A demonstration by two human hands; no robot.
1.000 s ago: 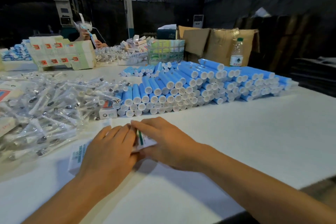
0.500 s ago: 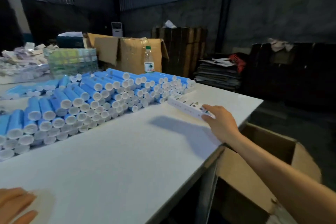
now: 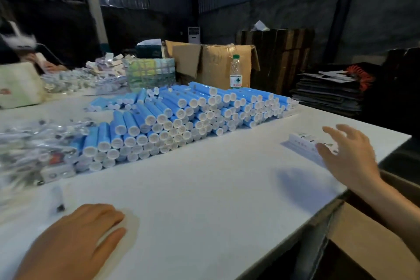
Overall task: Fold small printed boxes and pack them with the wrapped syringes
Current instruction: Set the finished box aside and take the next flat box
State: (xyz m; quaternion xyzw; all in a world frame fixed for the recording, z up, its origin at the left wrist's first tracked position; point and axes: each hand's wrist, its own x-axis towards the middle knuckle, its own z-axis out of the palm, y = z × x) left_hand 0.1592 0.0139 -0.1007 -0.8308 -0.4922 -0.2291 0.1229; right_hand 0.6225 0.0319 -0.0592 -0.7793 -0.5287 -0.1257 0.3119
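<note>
A small white printed box (image 3: 302,143) lies near the right edge of the white table (image 3: 204,188). My right hand (image 3: 347,157) hovers just in front of it with fingers spread and holds nothing. My left hand (image 3: 75,245) lies palm down on the table at the lower left, fingers relaxed. A heap of clear-wrapped syringes (image 3: 34,143) sits at the left, with one loose syringe (image 3: 58,198) near my left hand. Another small printed box (image 3: 58,171) lies at the edge of that heap.
A long stack of blue tubes with white caps (image 3: 193,116) fills the middle of the table. Behind it stand a water bottle (image 3: 236,71), open cardboard cartons (image 3: 216,61) and a wrapped packet (image 3: 151,74). An open carton (image 3: 363,234) stands below the table's right edge. A person works at the far left.
My right hand has let go of the white box at the table's right edge and lifted off it, fingers spread. The view has swung back left, bringing my left hand fully into sight.
</note>
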